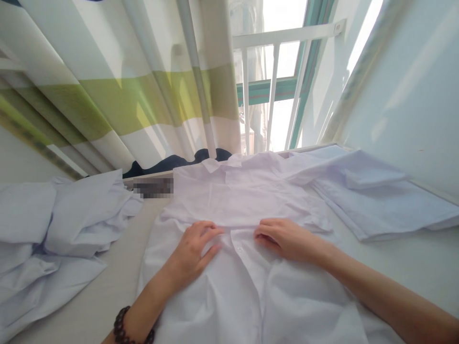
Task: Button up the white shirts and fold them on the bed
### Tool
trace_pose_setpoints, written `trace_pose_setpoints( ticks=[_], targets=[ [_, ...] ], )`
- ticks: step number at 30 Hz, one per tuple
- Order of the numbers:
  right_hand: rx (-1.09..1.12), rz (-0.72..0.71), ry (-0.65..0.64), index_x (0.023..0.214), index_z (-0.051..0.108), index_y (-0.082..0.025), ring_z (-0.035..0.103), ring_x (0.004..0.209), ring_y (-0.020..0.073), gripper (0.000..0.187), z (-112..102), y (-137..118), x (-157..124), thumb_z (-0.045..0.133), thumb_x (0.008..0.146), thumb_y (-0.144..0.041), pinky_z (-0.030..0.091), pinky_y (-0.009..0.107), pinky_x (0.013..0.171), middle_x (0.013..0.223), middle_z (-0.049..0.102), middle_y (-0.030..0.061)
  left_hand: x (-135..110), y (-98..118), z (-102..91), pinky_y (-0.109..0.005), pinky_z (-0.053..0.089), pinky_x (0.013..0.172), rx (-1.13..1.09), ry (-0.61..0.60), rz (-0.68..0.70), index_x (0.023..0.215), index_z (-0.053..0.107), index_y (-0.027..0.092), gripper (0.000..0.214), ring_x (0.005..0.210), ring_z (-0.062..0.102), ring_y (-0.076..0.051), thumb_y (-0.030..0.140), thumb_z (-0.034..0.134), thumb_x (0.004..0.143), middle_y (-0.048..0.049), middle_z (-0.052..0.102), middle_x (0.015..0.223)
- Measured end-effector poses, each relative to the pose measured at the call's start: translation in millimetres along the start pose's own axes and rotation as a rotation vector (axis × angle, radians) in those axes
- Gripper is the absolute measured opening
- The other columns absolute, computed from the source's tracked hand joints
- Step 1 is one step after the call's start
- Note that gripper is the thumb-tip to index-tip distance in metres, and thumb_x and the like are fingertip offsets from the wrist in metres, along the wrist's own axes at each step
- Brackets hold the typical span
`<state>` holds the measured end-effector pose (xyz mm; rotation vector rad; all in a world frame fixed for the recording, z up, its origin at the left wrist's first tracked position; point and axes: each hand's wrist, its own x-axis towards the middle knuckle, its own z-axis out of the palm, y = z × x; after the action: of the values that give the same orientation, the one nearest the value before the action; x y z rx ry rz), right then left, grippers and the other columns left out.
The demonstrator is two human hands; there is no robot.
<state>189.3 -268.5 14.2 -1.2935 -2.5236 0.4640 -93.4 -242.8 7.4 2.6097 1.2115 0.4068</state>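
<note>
A white shirt (233, 286) with a button placket lies spread before me, its collar end toward the window. A fold crosses its middle, and both of my hands are at that fold. My left hand (197, 246) rests on the cloth left of the placket, thumb apart from the stretched fingers. On the other side of the placket, my right hand (281, 239) has its fingers curled in on the fold's edge. The fingertips of the right hand are partly hidden. A small clear button (240, 249) shows between the hands.
Crumpled white garments (82, 215) lie on the left of the pale surface (122, 248). Folded white cloth (380, 210) lies at the right by the wall. Behind are a green-striped curtain (150, 95), a white railing (274, 86) and a window. A blurred dark patch (153, 188) sits near the curtain.
</note>
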Motion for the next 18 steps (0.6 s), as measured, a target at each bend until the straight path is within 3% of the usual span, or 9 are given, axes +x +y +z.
trace_pose_setpoints(
  ticks=[3,6,12,18],
  targets=[
    [-0.113,0.054,0.077,0.114,0.063,-0.018,0.058,0.097,0.0249,0.025,7.5,2.6,3.5,0.051,0.097,-0.030,0.047,0.039,0.086,0.110,0.061,0.0124,2.4,-14.1,5.8,-0.056,0.028,0.115,0.171,-0.063,-0.023,0.148,0.040,0.029,0.054,0.142,0.035,-0.031,0.043,0.046,0.097,-0.0089,0.042,0.153],
    [-0.175,0.060,0.141,0.122,0.059,-0.019,0.053,0.106,0.0279,0.032,10.5,9.7,10.0,0.050,0.097,-0.036,0.045,0.045,0.094,0.120,0.057,0.0143,14.5,-24.1,6.2,-0.059,0.021,0.117,0.237,-0.125,-0.056,0.154,0.029,0.029,0.060,0.148,0.022,-0.031,0.050,0.038,0.099,-0.0076,0.028,0.161],
    [-0.206,0.056,0.190,0.121,0.059,-0.020,0.050,0.107,0.0269,0.033,10.7,27.1,27.4,0.043,0.099,-0.037,0.042,0.046,0.097,0.120,0.055,0.0140,44.1,-31.7,9.0,-0.056,0.023,0.117,0.274,-0.119,-0.099,0.154,0.030,0.027,0.059,0.148,0.023,-0.030,0.052,0.032,0.100,-0.0079,0.028,0.161],
    [-0.170,0.003,0.198,0.123,0.060,-0.020,0.051,0.108,0.0269,0.032,7.8,30.5,23.1,0.046,0.097,-0.034,0.043,0.047,0.098,0.122,0.056,0.0142,25.7,-31.4,14.4,-0.058,0.025,0.116,0.295,-0.060,-0.007,0.154,0.031,0.023,0.061,0.147,0.026,-0.034,0.051,0.036,0.100,-0.0122,0.030,0.160]
  ],
)
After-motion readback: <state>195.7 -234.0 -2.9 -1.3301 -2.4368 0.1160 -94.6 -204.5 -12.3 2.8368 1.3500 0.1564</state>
